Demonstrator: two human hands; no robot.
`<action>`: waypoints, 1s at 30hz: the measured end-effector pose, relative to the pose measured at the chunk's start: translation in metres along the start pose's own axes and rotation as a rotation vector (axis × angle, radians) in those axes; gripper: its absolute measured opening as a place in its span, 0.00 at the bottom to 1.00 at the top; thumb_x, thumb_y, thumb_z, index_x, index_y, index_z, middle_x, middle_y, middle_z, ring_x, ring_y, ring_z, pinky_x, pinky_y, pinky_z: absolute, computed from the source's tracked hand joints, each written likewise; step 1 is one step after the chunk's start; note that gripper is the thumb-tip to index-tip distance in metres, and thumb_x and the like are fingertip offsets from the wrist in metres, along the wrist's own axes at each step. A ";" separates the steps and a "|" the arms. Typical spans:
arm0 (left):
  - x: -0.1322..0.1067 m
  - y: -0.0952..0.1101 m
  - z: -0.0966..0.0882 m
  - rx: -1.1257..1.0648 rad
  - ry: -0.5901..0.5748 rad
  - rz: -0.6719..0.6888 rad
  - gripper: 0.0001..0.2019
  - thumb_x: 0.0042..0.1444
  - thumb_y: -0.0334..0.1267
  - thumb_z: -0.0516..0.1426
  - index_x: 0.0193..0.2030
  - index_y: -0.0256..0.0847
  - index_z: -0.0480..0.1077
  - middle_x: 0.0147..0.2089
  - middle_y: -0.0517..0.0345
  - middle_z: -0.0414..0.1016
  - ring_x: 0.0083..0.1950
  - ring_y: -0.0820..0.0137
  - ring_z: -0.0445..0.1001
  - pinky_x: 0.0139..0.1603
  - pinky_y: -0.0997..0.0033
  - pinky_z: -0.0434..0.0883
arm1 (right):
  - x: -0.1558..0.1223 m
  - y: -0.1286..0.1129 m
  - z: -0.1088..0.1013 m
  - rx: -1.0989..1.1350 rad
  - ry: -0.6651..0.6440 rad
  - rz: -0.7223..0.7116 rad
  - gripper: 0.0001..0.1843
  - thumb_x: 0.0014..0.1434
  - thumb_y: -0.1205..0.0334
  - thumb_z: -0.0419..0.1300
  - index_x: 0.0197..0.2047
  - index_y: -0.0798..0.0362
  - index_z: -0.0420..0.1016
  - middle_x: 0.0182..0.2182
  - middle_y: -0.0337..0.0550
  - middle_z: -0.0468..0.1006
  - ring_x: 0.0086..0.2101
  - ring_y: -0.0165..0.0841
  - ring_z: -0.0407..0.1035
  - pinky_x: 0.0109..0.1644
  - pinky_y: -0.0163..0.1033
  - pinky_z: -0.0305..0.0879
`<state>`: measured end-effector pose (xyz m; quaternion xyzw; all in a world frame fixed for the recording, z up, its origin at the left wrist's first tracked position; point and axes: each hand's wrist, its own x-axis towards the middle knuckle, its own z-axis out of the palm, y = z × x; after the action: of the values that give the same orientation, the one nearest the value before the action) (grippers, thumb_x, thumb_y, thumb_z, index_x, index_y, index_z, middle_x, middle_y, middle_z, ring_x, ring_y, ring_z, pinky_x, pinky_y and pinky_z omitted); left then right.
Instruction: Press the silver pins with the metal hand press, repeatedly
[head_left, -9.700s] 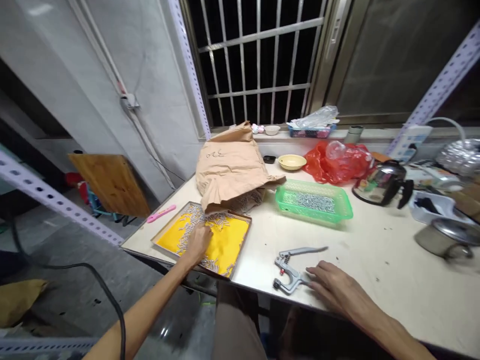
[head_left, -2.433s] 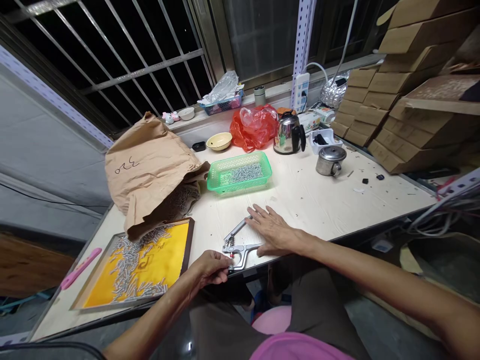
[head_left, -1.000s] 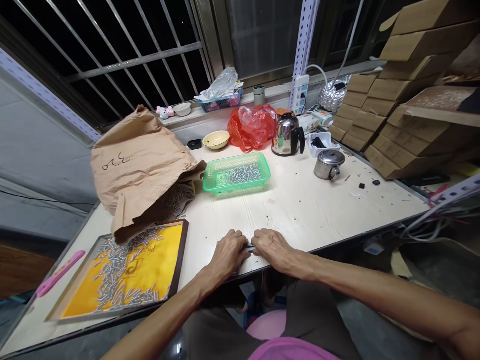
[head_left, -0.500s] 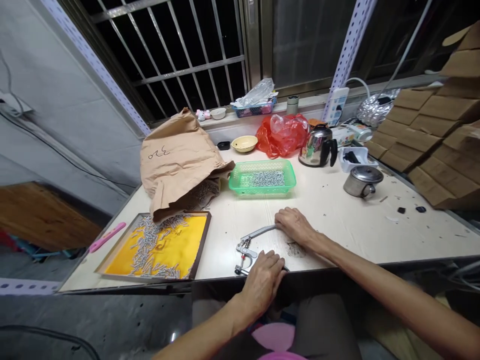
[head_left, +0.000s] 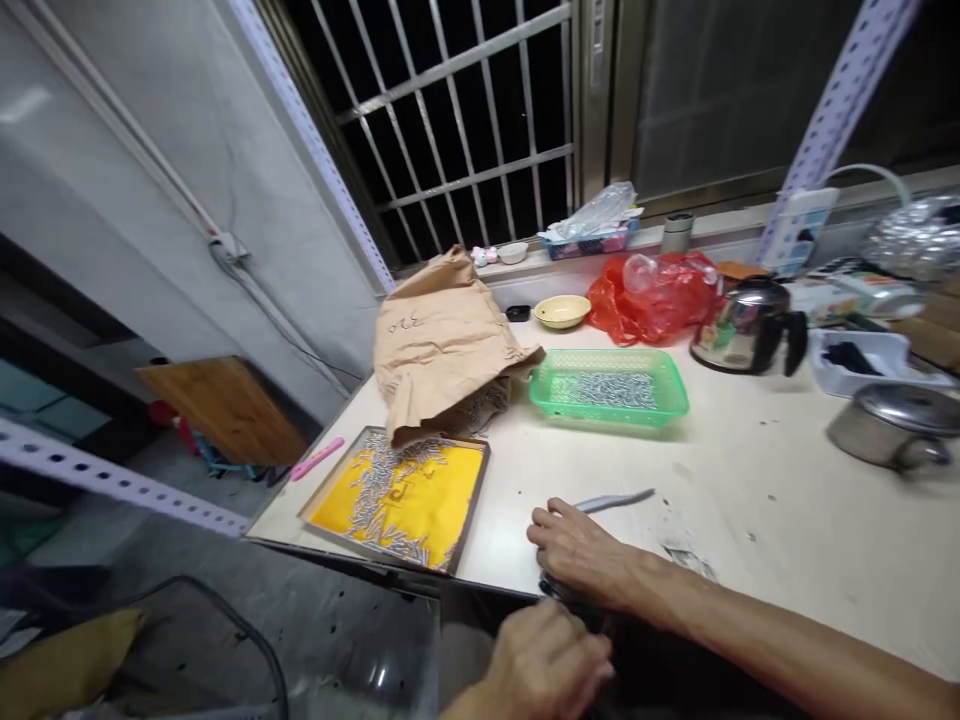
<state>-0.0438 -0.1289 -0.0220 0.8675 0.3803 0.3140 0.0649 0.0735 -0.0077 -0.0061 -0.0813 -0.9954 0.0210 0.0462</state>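
- The right hand (head_left: pixel 581 550) covers most of the pliers (head_left: pixel 619 501); only one grey handle toward the right and a little dark part on the near side can be seen.
- The left hand (head_left: pixel 544 655) is blurred, and its forearm is mostly cut off at the near border; I cannot tell if it holds something.
- The lidded metal pot (head_left: pixel 866 435) at the right is slightly cut off.
- The right forearm comes from the near right, with the back of the hand up. Its fingers bend over the pliers, but whether they are clamped on them or only rest, I cannot tell.
- The left hand is nearer than the right one, close to the near edge, with fingers curled; whether they touch each other is not clear.
- The pliers are on the near part of the pale desk (head_left: pixel 795 550), to the right of the yellow-bottomed tray (head_left: pixel 442 500), where many metal pins (head_left: pixel 371 490) lie.
- Farther are a brown paper bag (head_left: pixel 446 340) and a green basket (head_left: pixel 551 408); behind the desk is a barred window (head_left: pixel 480 110).
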 end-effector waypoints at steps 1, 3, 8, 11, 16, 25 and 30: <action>-0.006 -0.011 -0.018 0.074 0.045 -0.121 0.09 0.65 0.35 0.47 0.43 0.40 0.68 0.33 0.55 0.71 0.34 0.68 0.69 0.36 0.70 0.68 | 0.002 0.000 0.004 0.024 0.022 0.000 0.07 0.53 0.71 0.63 0.27 0.56 0.69 0.31 0.45 0.68 0.39 0.39 0.59 0.44 0.44 0.55; -0.016 -0.041 -0.056 0.234 0.142 -0.450 0.09 0.65 0.35 0.47 0.41 0.41 0.68 0.35 0.54 0.71 0.37 0.67 0.69 0.39 0.68 0.67 | 0.005 0.004 0.009 0.117 0.102 0.039 0.05 0.55 0.73 0.59 0.30 0.56 0.69 0.30 0.43 0.68 0.36 0.38 0.61 0.43 0.43 0.55; -0.042 -0.129 -0.124 0.557 0.105 -0.920 0.11 0.64 0.34 0.47 0.42 0.37 0.70 0.40 0.51 0.69 0.44 0.62 0.68 0.47 0.63 0.66 | 0.006 0.043 -0.020 0.276 0.542 0.330 0.07 0.56 0.76 0.51 0.35 0.55 0.65 0.31 0.43 0.67 0.34 0.36 0.62 0.38 0.38 0.58; -0.049 -0.162 -0.134 0.649 -0.022 -1.011 0.09 0.63 0.33 0.49 0.42 0.35 0.70 0.42 0.51 0.68 0.47 0.62 0.66 0.46 0.65 0.66 | -0.003 0.084 -0.053 0.032 0.627 0.564 0.05 0.59 0.72 0.50 0.33 0.54 0.63 0.29 0.44 0.67 0.32 0.38 0.62 0.36 0.40 0.57; -0.046 -0.189 -0.129 0.728 -0.174 -1.048 0.06 0.61 0.33 0.53 0.41 0.35 0.70 0.43 0.51 0.66 0.46 0.63 0.66 0.44 0.70 0.64 | -0.028 0.115 -0.070 -0.329 0.482 0.762 0.05 0.59 0.67 0.51 0.38 0.55 0.67 0.33 0.48 0.68 0.36 0.45 0.63 0.36 0.43 0.58; -0.031 -0.211 -0.139 0.610 -0.205 -0.995 0.09 0.56 0.23 0.49 0.31 0.34 0.68 0.42 0.46 0.69 0.48 0.61 0.66 0.49 0.67 0.63 | -0.068 0.030 0.001 0.238 0.448 0.591 0.15 0.69 0.53 0.42 0.45 0.50 0.66 0.38 0.44 0.67 0.36 0.38 0.66 0.38 0.41 0.63; -0.017 -0.194 -0.135 0.444 -0.136 -1.046 0.07 0.55 0.28 0.49 0.31 0.34 0.67 0.32 0.53 0.70 0.35 0.66 0.71 0.37 0.72 0.67 | -0.100 -0.011 0.018 0.447 0.298 0.623 0.11 0.69 0.58 0.46 0.43 0.50 0.67 0.36 0.43 0.66 0.34 0.36 0.65 0.35 0.39 0.62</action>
<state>-0.2531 -0.0216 0.0084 0.5748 0.8110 0.0961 0.0521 0.1686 -0.0352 -0.0319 -0.3688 -0.8767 0.2376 0.1976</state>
